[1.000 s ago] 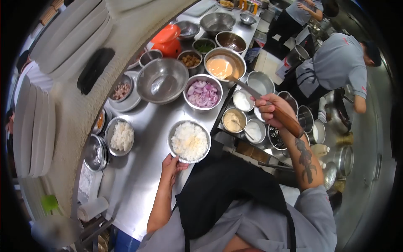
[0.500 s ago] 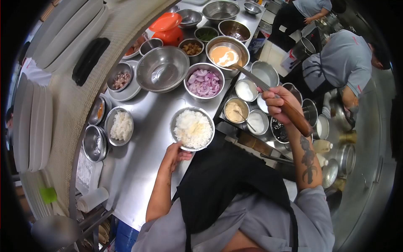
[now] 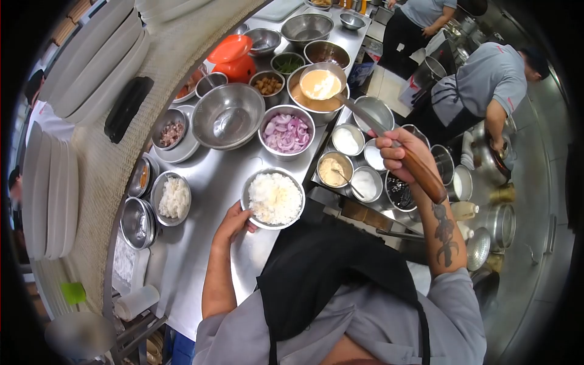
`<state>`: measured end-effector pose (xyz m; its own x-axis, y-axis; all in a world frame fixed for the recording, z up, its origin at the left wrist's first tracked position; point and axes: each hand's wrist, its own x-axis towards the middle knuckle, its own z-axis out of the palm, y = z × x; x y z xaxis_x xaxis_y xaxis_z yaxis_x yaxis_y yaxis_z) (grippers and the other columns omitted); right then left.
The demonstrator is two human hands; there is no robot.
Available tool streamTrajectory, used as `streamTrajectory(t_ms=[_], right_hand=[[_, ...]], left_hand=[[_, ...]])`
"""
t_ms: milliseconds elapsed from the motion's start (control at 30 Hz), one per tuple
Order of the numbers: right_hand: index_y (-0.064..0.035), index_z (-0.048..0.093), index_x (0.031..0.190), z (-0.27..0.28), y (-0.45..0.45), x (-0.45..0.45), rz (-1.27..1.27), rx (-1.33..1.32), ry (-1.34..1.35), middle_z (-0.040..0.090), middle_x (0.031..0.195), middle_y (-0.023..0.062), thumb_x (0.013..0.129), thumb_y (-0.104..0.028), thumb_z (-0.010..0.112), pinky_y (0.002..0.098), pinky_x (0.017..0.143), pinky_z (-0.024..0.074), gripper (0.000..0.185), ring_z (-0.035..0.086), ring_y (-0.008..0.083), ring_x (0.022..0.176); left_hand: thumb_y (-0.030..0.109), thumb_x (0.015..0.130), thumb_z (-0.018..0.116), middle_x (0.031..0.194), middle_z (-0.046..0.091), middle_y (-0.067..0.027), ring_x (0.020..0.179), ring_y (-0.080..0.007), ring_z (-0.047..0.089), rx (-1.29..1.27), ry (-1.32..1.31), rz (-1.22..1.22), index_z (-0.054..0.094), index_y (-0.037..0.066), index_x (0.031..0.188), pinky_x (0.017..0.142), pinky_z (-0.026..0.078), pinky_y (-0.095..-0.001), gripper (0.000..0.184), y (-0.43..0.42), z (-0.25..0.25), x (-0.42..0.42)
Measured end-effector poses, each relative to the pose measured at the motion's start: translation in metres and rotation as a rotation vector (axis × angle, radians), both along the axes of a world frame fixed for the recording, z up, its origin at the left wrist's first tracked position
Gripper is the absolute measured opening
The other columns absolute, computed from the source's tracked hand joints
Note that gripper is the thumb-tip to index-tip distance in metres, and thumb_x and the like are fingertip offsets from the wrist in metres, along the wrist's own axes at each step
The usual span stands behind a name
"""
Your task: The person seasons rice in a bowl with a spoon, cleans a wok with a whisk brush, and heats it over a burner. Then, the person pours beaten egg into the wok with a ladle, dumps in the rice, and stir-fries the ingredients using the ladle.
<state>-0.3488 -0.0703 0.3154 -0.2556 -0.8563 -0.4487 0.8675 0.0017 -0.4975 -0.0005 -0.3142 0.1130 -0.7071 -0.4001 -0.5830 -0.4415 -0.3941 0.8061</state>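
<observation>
Red marking (image 3: 510,105) on a co-worker's grey shirt (image 3: 477,76) may be lettering, too small to read. The ladle (image 3: 367,119) slants diagonally, its sauce-filled cup (image 3: 320,84) over a pot (image 3: 323,115) to the upper left, its wooden handle (image 3: 426,178), wrapped by the right hand (image 3: 401,152), toward the lower right. The left hand (image 3: 233,222) pinches a rice bowl's edge (image 3: 274,227).

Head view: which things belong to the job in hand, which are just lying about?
Looks in use:
- nearer rice bowl, left hand at its edge
- ladle of orange sauce, gripped by right hand
- sauce pot under the ladle

Probably just lying about:
- onion bowl
- large metal bowl
- orange container
- stacked plates
</observation>
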Motion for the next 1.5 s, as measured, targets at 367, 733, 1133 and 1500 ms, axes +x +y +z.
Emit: streamTrajectory(t_ms=[367,733,1133,1500], right_hand=[[0.0098,0.039,0.120,0.014,0.003,0.009,0.006,-0.170,-0.195,0.050,0.082,0.0044,0.096,-0.012,0.038,0.0256,0.042,0.0407,0.033,0.050,0.0071,0.052],[0.0122,0.036,0.127,0.034,0.004,0.022,0.002,-0.246,-0.274,0.049,0.084,0.0058,0.095,-0.014,0.035,0.0270,0.044,0.0401,0.041,0.052,0.0087,0.053],[0.0106,0.038,0.123,0.012,0.002,0.034,0.013,-0.231,-0.313,0.050,0.082,0.0049,0.096,-0.013,0.037,0.0277,0.046,0.0410,0.036,0.052,0.0083,0.055],[0.0084,0.039,0.120,0.011,0.005,0.048,-0.066,-0.205,-0.345,0.048,0.082,0.0045,0.095,-0.012,0.035,0.0269,0.044,0.0383,0.032,0.050,0.0095,0.053]], left_hand=[[0.009,0.085,0.050,0.069,0.060,-0.0107,0.047,-0.0147,0.055,0.255,-0.043,0.103,0.051,-0.007,0.106,0.041,0.048,-0.0276,0.026,0.027,-0.019,0.002],[0.009,0.085,0.050,0.075,0.059,-0.0104,0.047,-0.0151,0.050,0.265,0.068,0.422,0.051,-0.003,0.107,0.038,0.041,-0.0294,0.025,0.031,0.011,0.032],[0.011,0.083,0.053,0.079,0.059,-0.0089,0.047,-0.0139,0.047,0.223,0.229,0.561,0.051,-0.001,0.107,0.041,0.037,-0.0285,0.027,0.020,0.053,0.029],[0.012,0.083,0.053,0.082,0.058,-0.0095,0.049,-0.0137,0.047,0.228,0.272,0.507,0.049,-0.003,0.114,0.041,0.036,-0.0285,0.035,0.019,0.066,0.002]])
